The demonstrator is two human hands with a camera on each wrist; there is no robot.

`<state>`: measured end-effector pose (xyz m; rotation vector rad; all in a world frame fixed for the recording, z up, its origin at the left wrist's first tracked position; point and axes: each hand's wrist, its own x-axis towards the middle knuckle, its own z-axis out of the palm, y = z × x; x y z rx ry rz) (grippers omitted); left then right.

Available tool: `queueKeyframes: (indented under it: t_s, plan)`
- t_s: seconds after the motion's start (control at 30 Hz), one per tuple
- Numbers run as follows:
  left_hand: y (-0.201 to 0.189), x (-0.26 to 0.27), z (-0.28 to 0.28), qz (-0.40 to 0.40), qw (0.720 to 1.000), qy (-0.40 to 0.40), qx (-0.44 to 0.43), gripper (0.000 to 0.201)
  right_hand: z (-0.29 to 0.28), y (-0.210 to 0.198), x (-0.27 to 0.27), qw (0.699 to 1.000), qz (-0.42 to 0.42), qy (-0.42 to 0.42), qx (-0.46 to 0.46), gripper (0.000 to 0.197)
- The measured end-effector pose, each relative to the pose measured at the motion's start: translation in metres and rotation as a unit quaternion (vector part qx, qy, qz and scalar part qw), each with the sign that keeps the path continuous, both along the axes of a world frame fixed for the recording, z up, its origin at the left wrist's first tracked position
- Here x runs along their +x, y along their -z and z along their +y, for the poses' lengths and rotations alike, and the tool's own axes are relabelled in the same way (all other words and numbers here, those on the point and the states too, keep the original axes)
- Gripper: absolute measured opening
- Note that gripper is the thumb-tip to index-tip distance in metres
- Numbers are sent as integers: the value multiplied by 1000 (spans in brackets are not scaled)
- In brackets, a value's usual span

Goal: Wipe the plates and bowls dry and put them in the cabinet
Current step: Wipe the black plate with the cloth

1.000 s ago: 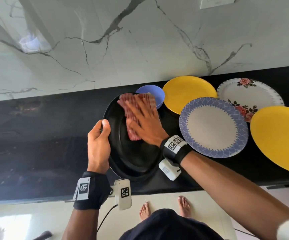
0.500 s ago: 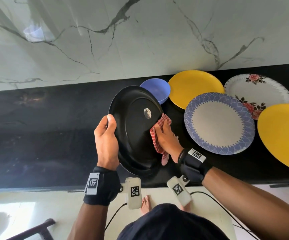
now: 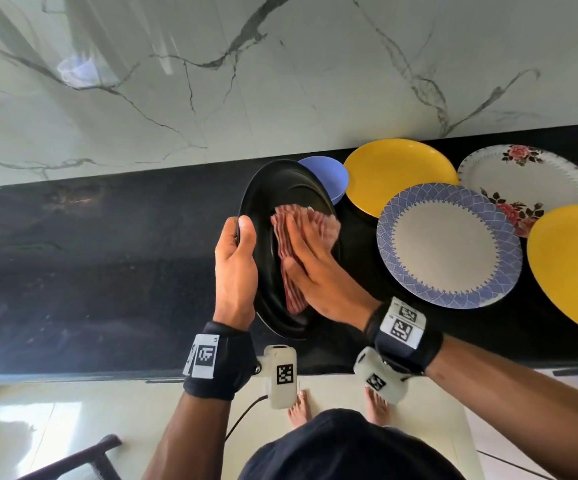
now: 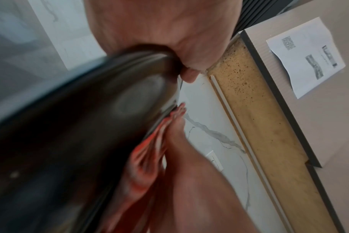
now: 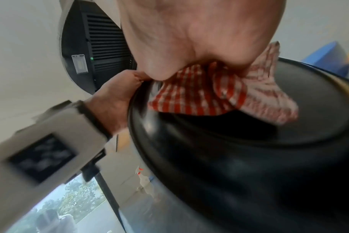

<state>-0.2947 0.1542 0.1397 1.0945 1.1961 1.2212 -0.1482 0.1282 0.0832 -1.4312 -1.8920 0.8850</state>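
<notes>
Midway through wiping: black plate (image 3: 273,188) at frame centre, tilted, rim gripped by left hand (image 3: 235,268); right hand (image 3: 318,268), fingers flat, pressing checked cloth (image 3: 289,244) on it. To the right on counter (image 3: 107,271), unstowed: blue bowl (image 3: 332,174), blue-rimmed plate (image 3: 448,245), floral plate (image 3: 540,178). Cabinet unseen.

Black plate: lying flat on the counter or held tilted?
Held tilted: the left hand grips the black plate's rim while the right hand presses the cloth.

A marble wall (image 3: 211,81) rose behind my black table (image 3: 107,271); a printed sheet (image 4: 307,56) hung on a cabinet.
</notes>
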Motion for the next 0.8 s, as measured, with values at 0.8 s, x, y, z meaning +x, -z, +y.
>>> queueKeyframes:
  t_s: [0.8]
  plan:
    - [19,-11,3,-12,998,-58,-35,40,-56,97,54,907,-253,-181,284,82]
